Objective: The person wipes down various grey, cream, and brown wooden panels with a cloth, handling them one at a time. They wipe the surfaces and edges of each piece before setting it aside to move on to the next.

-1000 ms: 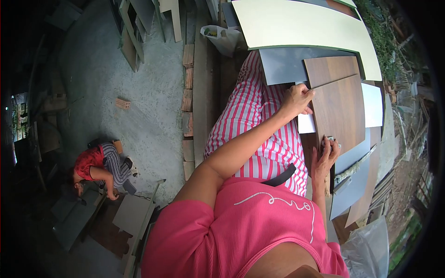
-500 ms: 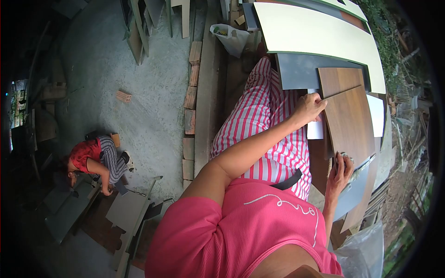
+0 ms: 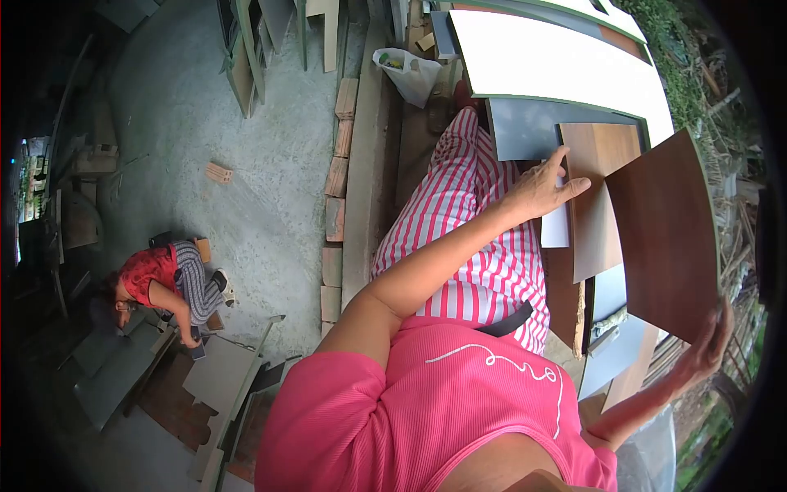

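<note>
My right hand (image 3: 707,348) grips the lower right corner of a dark brown board (image 3: 668,234), which stands tilted out to the right. Fingers spread and holding nothing, my left hand (image 3: 545,189) hovers at the left edge of a lighter wood-grain board (image 3: 592,205). That board lies on a pile of panels over my lap. Below it, a small grey tool with a pale wrapped part (image 3: 608,328) rests on a light blue-grey panel (image 3: 619,353). A dark grey panel (image 3: 525,127) sits just beyond my left hand.
A long white panel (image 3: 557,61) lies across the far end. Beside my legs is a white bag (image 3: 408,75), near a row of bricks (image 3: 336,176). Across the concrete floor (image 3: 262,180), a person in red (image 3: 147,275) bends over panels. Plants (image 3: 697,90) border the right.
The upper wood board has been lifted off the lower one and swung right in my right hand. My left hand has let go, its fingers now spread.
</note>
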The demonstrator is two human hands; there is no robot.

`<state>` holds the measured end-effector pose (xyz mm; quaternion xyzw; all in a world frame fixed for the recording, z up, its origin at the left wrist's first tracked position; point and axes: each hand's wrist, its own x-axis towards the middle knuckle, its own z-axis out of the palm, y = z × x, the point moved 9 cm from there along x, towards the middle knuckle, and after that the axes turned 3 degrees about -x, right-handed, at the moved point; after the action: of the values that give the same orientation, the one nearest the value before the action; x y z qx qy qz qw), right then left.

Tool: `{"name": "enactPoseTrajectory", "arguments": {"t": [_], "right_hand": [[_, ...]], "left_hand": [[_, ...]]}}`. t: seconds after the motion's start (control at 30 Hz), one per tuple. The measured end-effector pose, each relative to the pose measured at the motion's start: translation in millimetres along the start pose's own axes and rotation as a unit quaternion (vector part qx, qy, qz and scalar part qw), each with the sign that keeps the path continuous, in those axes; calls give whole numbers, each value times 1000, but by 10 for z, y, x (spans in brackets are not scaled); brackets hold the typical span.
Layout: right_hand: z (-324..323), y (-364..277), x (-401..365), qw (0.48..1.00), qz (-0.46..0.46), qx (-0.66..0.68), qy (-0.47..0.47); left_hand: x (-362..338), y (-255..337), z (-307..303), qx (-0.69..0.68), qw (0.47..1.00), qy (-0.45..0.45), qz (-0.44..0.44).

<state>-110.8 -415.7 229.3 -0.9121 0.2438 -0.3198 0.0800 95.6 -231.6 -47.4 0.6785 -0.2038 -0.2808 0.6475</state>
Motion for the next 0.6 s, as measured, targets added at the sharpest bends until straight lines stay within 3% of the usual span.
{"name": "enactPoseTrajectory", "arguments": {"t": [0.03, 0.07, 0.13, 0.2, 0.27, 0.3, 0.33, 0.37, 0.4, 0.5, 0.53, 0.57, 0.6], "right_hand": [[-5, 177, 50, 993, 85, 82, 13], [8, 376, 130, 985, 110, 132, 11], [206, 1157, 365, 940, 195, 280, -18], [371, 1104, 502, 941, 181, 284, -39], [642, 1063, 691, 947, 118, 287, -85], [741, 796, 674, 948, 157, 268, -64], [1000, 951, 785, 934, 165, 295, -119], [1101, 669, 847, 950, 110, 279, -82], [1212, 434, 880, 949, 79, 300, -60], [1197, 269, 849, 949, 66, 267, 155], [1199, 75, 768, 932, 48, 314, 177], [1296, -247, 622, 922, 90, 350, 142], [1471, -642, 485, 928, 62, 365, 50]], "left_hand": [[10, 55, -21, 35, 998, 31, 33], [8, 110, -45, 71, 993, 63, 66], [-78, 359, 0, 79, 992, 18, 97], [-152, 552, 198, -34, 978, -67, 194], [-270, 654, 254, -105, 971, -119, 180], [-300, 564, 283, -154, 970, -155, 112], [-342, 471, 366, -201, 960, -191, 42], [-343, 406, 321, -314, 943, -101, 47], [-364, 402, 247, -363, 927, -79, 43], [-449, 375, 1, -409, 912, 8, 20], [-492, 398, -112, -411, 910, 49, 24], [-542, 400, -181, -426, 902, 68, 13], [-584, 399, -254, -436, 896, 88, -1]]}}
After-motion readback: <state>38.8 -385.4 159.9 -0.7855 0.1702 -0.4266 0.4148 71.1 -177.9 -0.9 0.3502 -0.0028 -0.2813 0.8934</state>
